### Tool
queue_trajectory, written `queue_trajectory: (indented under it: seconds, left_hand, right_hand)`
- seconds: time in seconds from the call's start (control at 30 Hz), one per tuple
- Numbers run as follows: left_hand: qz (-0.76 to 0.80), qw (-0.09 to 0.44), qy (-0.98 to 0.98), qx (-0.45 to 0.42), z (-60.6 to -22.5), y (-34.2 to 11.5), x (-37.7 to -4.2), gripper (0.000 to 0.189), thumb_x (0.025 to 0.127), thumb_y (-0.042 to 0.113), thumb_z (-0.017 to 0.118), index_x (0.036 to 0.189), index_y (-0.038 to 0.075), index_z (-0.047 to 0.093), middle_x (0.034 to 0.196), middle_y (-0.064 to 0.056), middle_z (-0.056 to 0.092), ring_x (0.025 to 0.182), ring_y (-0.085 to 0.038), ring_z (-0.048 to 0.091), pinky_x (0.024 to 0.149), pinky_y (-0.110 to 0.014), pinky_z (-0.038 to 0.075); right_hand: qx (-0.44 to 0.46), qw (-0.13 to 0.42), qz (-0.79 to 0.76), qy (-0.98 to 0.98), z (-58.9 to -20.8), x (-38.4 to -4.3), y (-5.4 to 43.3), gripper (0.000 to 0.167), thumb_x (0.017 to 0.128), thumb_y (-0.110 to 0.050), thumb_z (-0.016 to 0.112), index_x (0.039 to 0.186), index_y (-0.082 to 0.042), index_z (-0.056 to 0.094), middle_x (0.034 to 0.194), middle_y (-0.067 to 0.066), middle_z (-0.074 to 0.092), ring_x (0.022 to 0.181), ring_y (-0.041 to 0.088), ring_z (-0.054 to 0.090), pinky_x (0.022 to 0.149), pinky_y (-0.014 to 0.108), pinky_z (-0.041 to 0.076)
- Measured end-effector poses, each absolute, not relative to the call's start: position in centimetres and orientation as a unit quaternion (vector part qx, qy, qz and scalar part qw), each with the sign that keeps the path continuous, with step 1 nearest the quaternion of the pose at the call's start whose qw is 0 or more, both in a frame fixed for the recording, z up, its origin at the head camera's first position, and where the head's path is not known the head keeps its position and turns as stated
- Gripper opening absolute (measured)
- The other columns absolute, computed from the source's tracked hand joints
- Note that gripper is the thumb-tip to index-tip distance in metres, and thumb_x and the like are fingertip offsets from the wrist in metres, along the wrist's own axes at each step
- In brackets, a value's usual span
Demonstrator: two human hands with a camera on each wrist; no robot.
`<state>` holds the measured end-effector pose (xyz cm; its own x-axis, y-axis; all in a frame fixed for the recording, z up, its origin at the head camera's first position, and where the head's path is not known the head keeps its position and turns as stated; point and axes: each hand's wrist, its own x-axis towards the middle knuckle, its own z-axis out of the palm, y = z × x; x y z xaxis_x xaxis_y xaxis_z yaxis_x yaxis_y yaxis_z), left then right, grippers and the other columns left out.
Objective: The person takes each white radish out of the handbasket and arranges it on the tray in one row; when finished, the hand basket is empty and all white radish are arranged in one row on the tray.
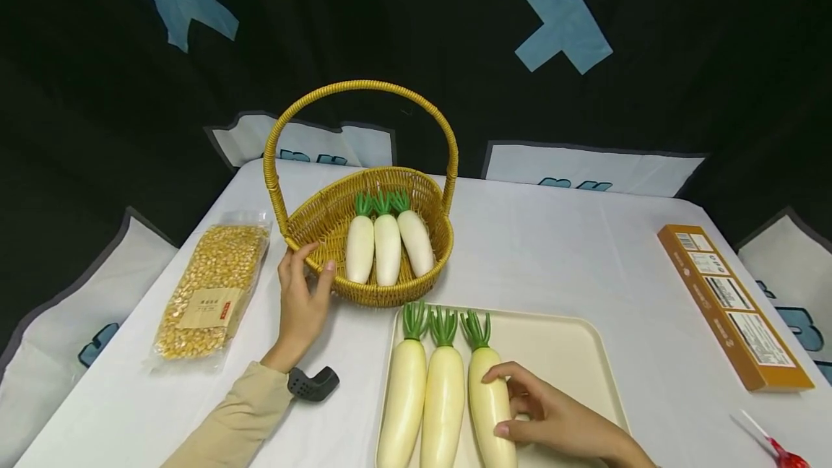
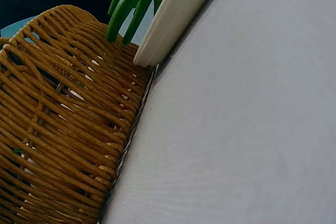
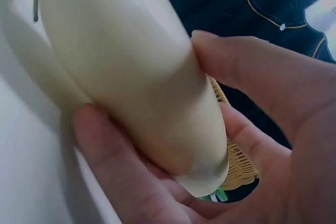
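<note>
A wicker basket (image 1: 312, 226) with a tall arched handle holds three small white radishes (image 1: 387, 251) with green tops. My left hand (image 1: 304, 309) grips its near left rim; only the outer weave of the basket (image 2: 63, 114) shows in the left wrist view, not the fingers. Three larger pale radishes lie side by side on a cream tray (image 1: 559, 352), tops pointing toward the basket. Around the rightmost large radish (image 1: 487, 388) my right hand (image 1: 552, 417) has its thumb and fingers. The right wrist view shows this radish (image 3: 136, 72) held between them.
Left of the basket lies a clear bag of corn kernels (image 1: 217, 273). At the right, a long orange-brown box (image 1: 734, 309) lies near the table edge, with a red-wrapped lollipop (image 1: 786, 457) below it. A black curtain (image 1: 416, 35) hangs behind the white table.
</note>
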<state>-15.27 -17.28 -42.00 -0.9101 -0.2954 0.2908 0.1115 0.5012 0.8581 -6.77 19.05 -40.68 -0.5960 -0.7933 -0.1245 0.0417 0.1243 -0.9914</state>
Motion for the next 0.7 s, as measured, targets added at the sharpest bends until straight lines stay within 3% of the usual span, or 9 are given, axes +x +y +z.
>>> queue_trajectory:
  seconds: [0.1,0.33,0.5,0.7]
  left_hand:
    - [-0.499,0.205,-0.840,0.054,-41.99,-17.31,-15.31,0.045,0.092,0.035,0.049,0.131,0.018,0.037,0.143,-0.020,0.017,0.105,-0.034,0.042,0.084,-0.041,0.035]
    - [-0.500,0.207,-0.839,0.054,-41.97,-17.42,-15.32,0.045,0.092,0.034,0.049,0.132,0.018,0.037,0.143,-0.020,0.017,0.108,-0.034,0.041,0.086,-0.043,0.035]
    - [-0.503,0.210,-0.837,0.052,-42.01,-17.42,-15.34,0.045,0.091,0.033,0.050,0.131,0.017,0.038,0.143,-0.021,0.017,0.108,-0.034,0.040,0.086,-0.043,0.034]
    - [-0.502,0.214,-0.836,0.050,-42.13,-17.37,-15.37,0.045,0.091,0.032,0.050,0.131,0.015,0.038,0.142,-0.021,0.018,0.106,-0.033,0.041,0.085,-0.043,0.034]
  right_hand:
    - [-0.288,0.329,-0.574,0.692,-40.59,-6.62,18.87,0.050,0.088,-0.012,0.058,0.131,-0.012,0.032,0.080,-0.003,0.043,0.070,-0.002,0.044,0.063,0.019,0.043]
    - [-0.287,0.287,-0.529,0.745,-40.66,-6.32,18.28,0.052,0.085,-0.021,0.061,0.133,-0.018,0.041,0.084,-0.002,0.049,0.075,-0.003,0.044,0.063,0.020,0.045]
    - [-0.303,0.269,-0.502,0.764,-40.88,-6.37,18.15,0.056,0.084,-0.022,0.063,0.136,-0.021,0.041,0.086,0.003,0.048,0.075,-0.004,0.043,0.061,0.020,0.047]
    - [-0.318,0.249,-0.490,0.772,-40.95,-6.25,18.10,0.057,0.083,-0.021,0.062,0.136,-0.022,0.041,0.085,-0.001,0.046,0.074,0.000,0.043,0.062,0.021,0.045]
